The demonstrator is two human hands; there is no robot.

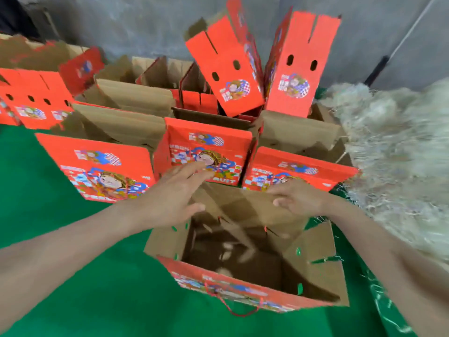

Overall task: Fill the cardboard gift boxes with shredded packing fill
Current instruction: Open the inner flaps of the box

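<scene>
Over the open box, left hand spreads; right hand too blurred to tell.

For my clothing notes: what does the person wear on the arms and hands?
Nothing that I can see. The left hand and right hand have no gloves, and no sleeve, watch, ring or bracelet shows up to the picture's edge, though motion blurs them.

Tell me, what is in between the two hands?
In the head view, the brown back flap of the nearest open box lies between the left hand and right hand.
</scene>
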